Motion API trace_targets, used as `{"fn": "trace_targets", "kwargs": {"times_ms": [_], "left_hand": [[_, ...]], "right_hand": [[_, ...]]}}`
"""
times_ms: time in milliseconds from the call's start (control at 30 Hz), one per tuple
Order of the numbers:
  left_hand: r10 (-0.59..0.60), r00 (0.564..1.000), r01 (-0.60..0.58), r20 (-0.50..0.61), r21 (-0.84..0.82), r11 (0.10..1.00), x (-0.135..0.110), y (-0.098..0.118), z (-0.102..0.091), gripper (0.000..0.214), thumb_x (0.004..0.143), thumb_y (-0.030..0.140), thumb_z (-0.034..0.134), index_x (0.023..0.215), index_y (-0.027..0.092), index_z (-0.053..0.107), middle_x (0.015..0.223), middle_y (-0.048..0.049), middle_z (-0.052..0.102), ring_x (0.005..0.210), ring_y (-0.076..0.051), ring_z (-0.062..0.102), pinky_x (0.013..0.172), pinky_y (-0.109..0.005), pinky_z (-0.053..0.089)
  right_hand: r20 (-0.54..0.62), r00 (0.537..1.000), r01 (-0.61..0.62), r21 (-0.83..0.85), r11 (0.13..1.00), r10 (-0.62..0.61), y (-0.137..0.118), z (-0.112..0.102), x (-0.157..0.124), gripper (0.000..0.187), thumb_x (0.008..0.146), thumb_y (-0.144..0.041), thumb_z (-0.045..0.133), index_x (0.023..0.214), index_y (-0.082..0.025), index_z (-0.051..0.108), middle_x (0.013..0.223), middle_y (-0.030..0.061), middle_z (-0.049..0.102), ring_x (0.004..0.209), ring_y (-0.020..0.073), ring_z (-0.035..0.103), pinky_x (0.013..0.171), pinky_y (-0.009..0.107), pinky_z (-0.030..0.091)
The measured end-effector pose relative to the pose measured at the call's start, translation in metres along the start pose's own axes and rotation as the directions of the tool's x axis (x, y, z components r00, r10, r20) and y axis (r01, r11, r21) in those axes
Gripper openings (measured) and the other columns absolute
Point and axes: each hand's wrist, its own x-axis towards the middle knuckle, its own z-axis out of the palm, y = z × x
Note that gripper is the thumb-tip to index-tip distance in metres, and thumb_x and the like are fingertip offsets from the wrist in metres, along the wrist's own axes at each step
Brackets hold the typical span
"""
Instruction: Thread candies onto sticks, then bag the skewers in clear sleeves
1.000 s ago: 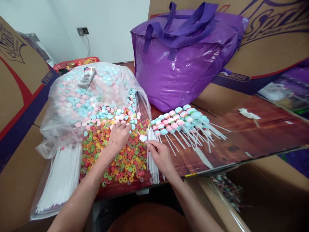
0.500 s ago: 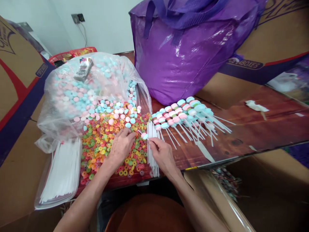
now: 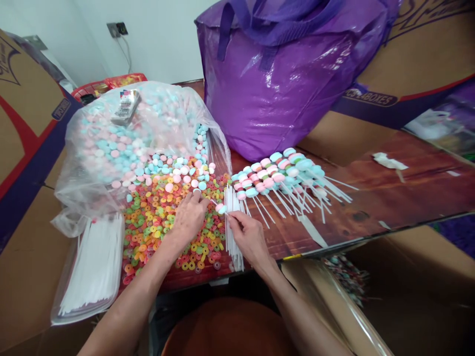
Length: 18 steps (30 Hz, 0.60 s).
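Note:
My right hand [image 3: 248,232] pinches a thin white stick with its thumb and forefinger. Threaded on that stick are a pink and a pale-blue marshmallow [image 3: 220,208], and its tip points toward my left hand. My left hand [image 3: 190,216] is over the heap of ring gummies [image 3: 154,217], fingertips closed at a small pale-blue marshmallow [image 3: 197,191] whose lower part they cover. Loose pink, white and blue marshmallows [image 3: 178,173] lie just beyond. Below my right hand runs a row of bare white sticks [image 3: 230,242]. Filled skewers [image 3: 274,173] lie stacked to the right.
A clear bag of marshmallows [image 3: 111,133] stands behind the gummies, with a small pack [image 3: 125,108] on top. At left is a tray of white sticks [image 3: 89,267]. A large purple bag [image 3: 274,89] rises behind the skewers. Cardboard boxes [image 3: 29,163] flank the table [image 3: 356,222].
The view has shifted slightly. My left fingertips have closed in on the pale-blue marshmallow, which now looks tilted. My right hand keeps the stick at nearly the same spot.

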Motion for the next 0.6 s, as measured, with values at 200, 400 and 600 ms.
{"fn": "trace_targets", "kwargs": {"times_ms": [200, 400, 600], "left_hand": [[-0.005, 1.000, 0.012, 0.031, -0.208, 0.978, 0.009, -0.001, -0.002, 0.019, 0.090, 0.014, 0.050, 0.083, 0.020, 0.067, 0.091, -0.0088, 0.058, 0.087, -0.024, 0.058, 0.079, -0.036, 0.049], [-0.233, 0.972, 0.146, 0.017, -0.822, 0.550, -0.007, -0.008, -0.008, 0.013, 0.091, 0.026, 0.055, 0.085, 0.018, 0.062, 0.083, -0.0034, 0.058, 0.076, -0.016, 0.054, 0.071, -0.029, 0.046], [-0.257, 0.939, 0.178, 0.228, -0.963, -0.201, -0.020, -0.015, -0.022, 0.027, 0.074, 0.037, 0.078, 0.089, 0.018, 0.066, 0.075, 0.0006, 0.062, 0.068, -0.010, 0.057, 0.065, -0.023, 0.045]], "right_hand": [[-0.016, 1.000, 0.007, 0.013, 1.000, -0.006, -0.001, 0.000, -0.002, 0.030, 0.093, -0.033, 0.047, 0.083, -0.019, 0.072, 0.067, 0.0023, 0.066, 0.061, 0.0160, 0.057, 0.059, 0.024, 0.040], [-0.009, 0.999, -0.032, 0.135, 0.990, 0.034, -0.003, -0.006, -0.008, 0.027, 0.092, -0.034, 0.051, 0.083, -0.019, 0.072, 0.069, 0.0015, 0.066, 0.062, 0.0159, 0.058, 0.060, 0.024, 0.042], [0.004, 1.000, 0.028, 0.269, 0.963, -0.030, -0.022, -0.010, -0.013, 0.027, 0.094, -0.036, 0.052, 0.083, -0.019, 0.071, 0.066, -0.0001, 0.063, 0.060, 0.0146, 0.056, 0.059, 0.023, 0.044]]}}
